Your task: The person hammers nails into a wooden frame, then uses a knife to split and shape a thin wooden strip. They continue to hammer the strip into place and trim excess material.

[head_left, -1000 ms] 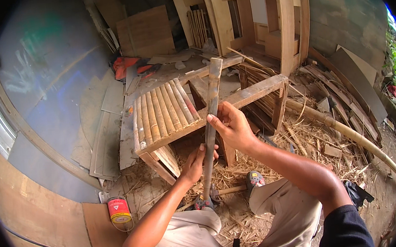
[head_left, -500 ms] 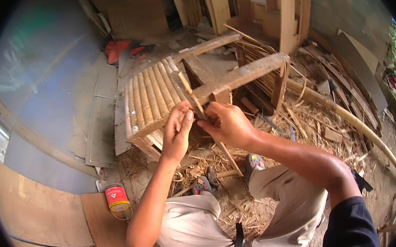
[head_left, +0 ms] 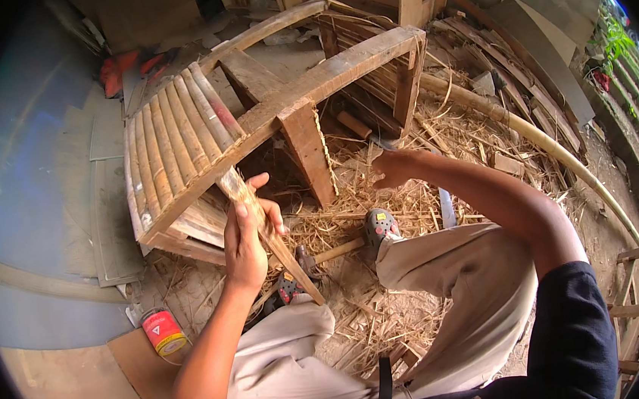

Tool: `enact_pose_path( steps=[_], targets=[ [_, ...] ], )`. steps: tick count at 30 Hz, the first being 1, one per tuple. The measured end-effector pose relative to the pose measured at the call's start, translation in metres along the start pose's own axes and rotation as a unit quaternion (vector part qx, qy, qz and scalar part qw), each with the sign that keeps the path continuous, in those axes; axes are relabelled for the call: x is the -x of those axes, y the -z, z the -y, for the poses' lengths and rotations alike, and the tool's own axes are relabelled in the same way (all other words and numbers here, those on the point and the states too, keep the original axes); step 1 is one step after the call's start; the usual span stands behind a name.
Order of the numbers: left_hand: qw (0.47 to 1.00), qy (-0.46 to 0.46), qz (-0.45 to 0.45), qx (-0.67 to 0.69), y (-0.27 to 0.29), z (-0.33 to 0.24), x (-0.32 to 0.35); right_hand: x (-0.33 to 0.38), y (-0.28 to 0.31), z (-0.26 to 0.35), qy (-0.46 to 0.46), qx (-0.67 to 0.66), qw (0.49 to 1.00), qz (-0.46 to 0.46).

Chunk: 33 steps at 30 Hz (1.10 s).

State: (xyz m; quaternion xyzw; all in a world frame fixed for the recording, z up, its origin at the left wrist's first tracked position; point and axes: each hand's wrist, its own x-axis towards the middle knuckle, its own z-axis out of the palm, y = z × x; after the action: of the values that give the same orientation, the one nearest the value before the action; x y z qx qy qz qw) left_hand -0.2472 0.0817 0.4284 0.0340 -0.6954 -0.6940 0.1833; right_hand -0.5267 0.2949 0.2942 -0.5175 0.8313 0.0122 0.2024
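Left hand [head_left: 248, 240] held the bamboo strip [head_left: 287, 261], fingers and thumb pinching it from opposite sides. Strip slanted in front of the frame [head_left: 346, 68], top end by its edge, low end by the left knee [head_left: 304, 322]; couldn't tell if it touched the frame. Right hand [head_left: 396, 168] was over the shavings [head_left: 412, 210], near a wood-handled tool [head_left: 354, 125], fingers bent downward; from where I stood, couldn't tell if spread or pressed together. Poles [head_left: 177, 132] topped the frame's left part. Hammer [head_left: 339, 250] lay between the shoes [head_left: 380, 228]. Red-yellow can [head_left: 164, 332] sat at left.
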Motion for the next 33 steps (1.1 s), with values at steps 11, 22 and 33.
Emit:
enact_pose_path(
  steps=[11, 22, 33],
  targets=[
    [0.998, 0.060, 0.028, 0.005, -0.038, 0.041, -0.057, -0.068, -0.102, -0.142, -0.283, -0.033, 0.958, 0.022],
    [0.998, 0.047, 0.000, 0.039, -0.036, 0.042, -0.053, -0.033, -0.139, -0.148, -0.325, -0.348, 0.879, -0.029],
    [0.985, 0.032, -0.119, 0.120, -0.056, 0.020, -0.065, 0.026, 0.006, -0.077, -0.217, -0.721, 0.653, -0.083]
  ],
)
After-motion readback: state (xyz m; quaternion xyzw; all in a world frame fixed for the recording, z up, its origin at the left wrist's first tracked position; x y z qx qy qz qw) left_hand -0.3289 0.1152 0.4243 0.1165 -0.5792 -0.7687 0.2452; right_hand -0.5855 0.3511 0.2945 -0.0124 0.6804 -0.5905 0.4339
